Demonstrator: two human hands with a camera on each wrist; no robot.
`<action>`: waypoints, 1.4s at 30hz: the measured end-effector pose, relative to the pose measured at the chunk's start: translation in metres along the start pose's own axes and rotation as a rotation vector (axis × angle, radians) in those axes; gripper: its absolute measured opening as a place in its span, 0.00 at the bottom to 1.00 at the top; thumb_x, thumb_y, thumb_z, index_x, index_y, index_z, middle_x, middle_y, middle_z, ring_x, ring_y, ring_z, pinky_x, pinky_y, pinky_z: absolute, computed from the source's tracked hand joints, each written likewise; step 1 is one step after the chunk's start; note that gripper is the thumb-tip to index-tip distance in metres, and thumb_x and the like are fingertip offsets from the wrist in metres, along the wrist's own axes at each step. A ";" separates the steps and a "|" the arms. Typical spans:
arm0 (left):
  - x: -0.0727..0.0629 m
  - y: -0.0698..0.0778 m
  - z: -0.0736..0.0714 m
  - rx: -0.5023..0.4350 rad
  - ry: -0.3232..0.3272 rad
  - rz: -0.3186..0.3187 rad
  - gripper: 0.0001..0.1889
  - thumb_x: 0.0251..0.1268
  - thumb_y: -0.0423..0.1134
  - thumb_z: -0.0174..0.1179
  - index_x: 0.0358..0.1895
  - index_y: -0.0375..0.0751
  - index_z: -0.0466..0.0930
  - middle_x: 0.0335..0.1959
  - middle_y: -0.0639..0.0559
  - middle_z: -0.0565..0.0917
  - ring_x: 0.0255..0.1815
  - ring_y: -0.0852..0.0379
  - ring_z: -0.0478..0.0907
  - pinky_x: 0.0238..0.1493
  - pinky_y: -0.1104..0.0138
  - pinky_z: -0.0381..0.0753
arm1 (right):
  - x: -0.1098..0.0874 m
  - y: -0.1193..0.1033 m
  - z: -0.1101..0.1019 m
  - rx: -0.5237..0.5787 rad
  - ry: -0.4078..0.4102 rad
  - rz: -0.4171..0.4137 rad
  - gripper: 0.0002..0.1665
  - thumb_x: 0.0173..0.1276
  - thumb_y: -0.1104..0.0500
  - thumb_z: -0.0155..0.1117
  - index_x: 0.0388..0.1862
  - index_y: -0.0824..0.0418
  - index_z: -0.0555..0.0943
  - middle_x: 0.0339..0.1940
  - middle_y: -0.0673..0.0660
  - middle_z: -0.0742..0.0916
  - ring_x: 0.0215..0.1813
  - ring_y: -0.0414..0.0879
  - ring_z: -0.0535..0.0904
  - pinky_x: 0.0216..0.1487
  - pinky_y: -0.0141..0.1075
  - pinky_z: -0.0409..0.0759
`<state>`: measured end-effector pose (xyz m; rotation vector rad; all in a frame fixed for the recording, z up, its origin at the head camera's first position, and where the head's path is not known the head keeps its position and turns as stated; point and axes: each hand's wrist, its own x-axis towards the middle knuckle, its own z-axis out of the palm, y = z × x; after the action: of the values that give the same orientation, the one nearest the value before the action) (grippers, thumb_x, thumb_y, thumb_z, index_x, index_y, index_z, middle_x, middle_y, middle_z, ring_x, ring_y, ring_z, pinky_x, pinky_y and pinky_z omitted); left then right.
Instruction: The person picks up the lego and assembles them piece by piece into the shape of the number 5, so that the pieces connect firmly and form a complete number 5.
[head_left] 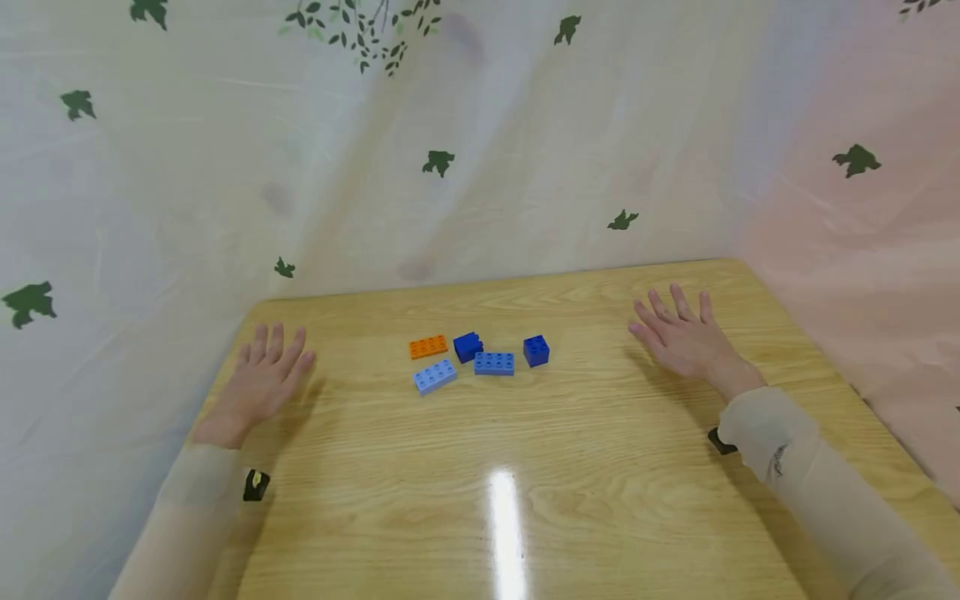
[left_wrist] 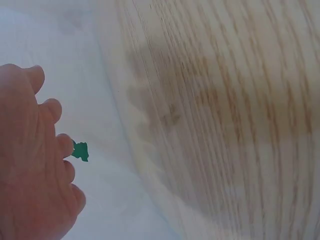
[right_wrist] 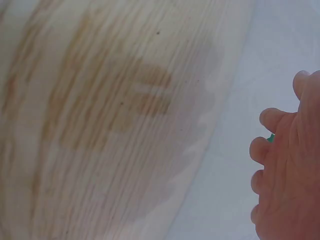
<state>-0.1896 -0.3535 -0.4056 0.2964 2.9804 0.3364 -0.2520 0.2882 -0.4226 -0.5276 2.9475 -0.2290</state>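
My left hand (head_left: 262, 382) is held over the left side of the wooden table, fingers spread and holding nothing. Over on the right side, my right hand (head_left: 684, 337) has its fingers spread too, with nothing in it. Between them, toward the back, lie several toy building bricks: an orange brick (head_left: 428, 347), a light blue brick (head_left: 435, 377), a mid-blue brick (head_left: 494, 364), a dark blue brick (head_left: 468, 347) with studs facing right, and a dark blue square brick (head_left: 536, 351) with studs up. Both wrist views show a hand above the table, away from any brick.
The wooden table (head_left: 420, 475) ends at the back against a pale cloth (head_left: 510, 167) printed with green leaves. More cloth (head_left: 862, 275) hangs along the right side. Dark wrist devices (head_left: 257, 485) show beneath the sleeves.
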 end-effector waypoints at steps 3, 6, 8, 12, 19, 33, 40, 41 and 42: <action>0.000 0.001 0.003 0.004 -0.026 0.010 0.39 0.83 0.60 0.25 0.81 0.33 0.35 0.78 0.25 0.31 0.77 0.30 0.19 0.72 0.32 0.28 | 0.001 -0.001 0.001 0.029 -0.009 -0.014 0.46 0.81 0.32 0.24 0.84 0.61 0.45 0.83 0.69 0.48 0.81 0.66 0.28 0.71 0.65 0.17; 0.001 0.002 0.004 -0.001 -0.036 0.025 0.39 0.84 0.60 0.25 0.81 0.32 0.35 0.79 0.26 0.31 0.78 0.31 0.20 0.73 0.34 0.29 | 0.001 -0.003 0.000 0.061 -0.015 -0.030 0.45 0.82 0.34 0.26 0.84 0.62 0.44 0.82 0.70 0.48 0.81 0.67 0.30 0.73 0.66 0.24; 0.002 0.003 0.004 -0.009 -0.032 0.037 0.39 0.84 0.59 0.25 0.81 0.32 0.36 0.79 0.26 0.33 0.78 0.31 0.22 0.74 0.35 0.30 | 0.001 -0.004 0.000 0.074 -0.014 -0.036 0.45 0.82 0.33 0.26 0.84 0.61 0.43 0.83 0.69 0.48 0.81 0.67 0.31 0.74 0.66 0.26; 0.006 0.006 0.000 0.001 -0.015 0.050 0.38 0.84 0.59 0.27 0.81 0.32 0.38 0.79 0.27 0.36 0.79 0.30 0.24 0.74 0.35 0.32 | 0.001 -0.007 -0.004 0.084 -0.024 -0.049 0.45 0.82 0.33 0.27 0.84 0.61 0.43 0.83 0.68 0.47 0.81 0.66 0.30 0.74 0.65 0.25; 0.017 0.027 -0.011 0.050 0.033 0.079 0.38 0.83 0.62 0.28 0.82 0.39 0.38 0.81 0.31 0.37 0.80 0.35 0.24 0.74 0.35 0.29 | 0.002 -0.011 -0.015 0.079 -0.023 -0.076 0.44 0.82 0.32 0.26 0.84 0.55 0.39 0.84 0.62 0.44 0.81 0.61 0.27 0.74 0.61 0.19; 0.025 0.118 0.013 -0.173 -0.084 0.243 0.38 0.82 0.64 0.33 0.83 0.46 0.38 0.83 0.48 0.38 0.82 0.49 0.27 0.78 0.42 0.33 | 0.001 -0.077 -0.008 0.367 0.024 -0.268 0.39 0.81 0.36 0.45 0.84 0.38 0.46 0.63 0.59 0.83 0.52 0.58 0.85 0.59 0.61 0.76; 0.034 0.154 0.027 -0.472 -0.139 0.288 0.35 0.82 0.61 0.37 0.83 0.54 0.38 0.83 0.59 0.43 0.82 0.52 0.41 0.79 0.51 0.45 | 0.015 -0.094 0.006 0.664 -0.094 -0.283 0.37 0.82 0.41 0.48 0.84 0.45 0.53 0.50 0.62 0.88 0.42 0.54 0.87 0.43 0.48 0.86; 0.035 0.157 0.029 -0.508 -0.138 0.290 0.35 0.83 0.60 0.38 0.83 0.56 0.38 0.83 0.57 0.46 0.82 0.51 0.45 0.79 0.51 0.48 | 0.017 -0.096 0.009 0.708 -0.121 -0.278 0.37 0.82 0.42 0.49 0.84 0.46 0.54 0.49 0.63 0.88 0.41 0.54 0.87 0.42 0.48 0.87; 0.036 0.161 0.031 -0.542 -0.135 0.287 0.35 0.83 0.60 0.38 0.83 0.57 0.37 0.83 0.56 0.48 0.81 0.50 0.50 0.78 0.50 0.51 | 0.018 -0.098 0.011 0.744 -0.146 -0.276 0.37 0.82 0.42 0.49 0.84 0.48 0.54 0.49 0.64 0.88 0.41 0.55 0.87 0.40 0.48 0.87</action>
<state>-0.1913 -0.1858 -0.4017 0.6459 2.5788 1.0754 -0.2342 0.1893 -0.4188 -0.7690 2.3775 -1.1864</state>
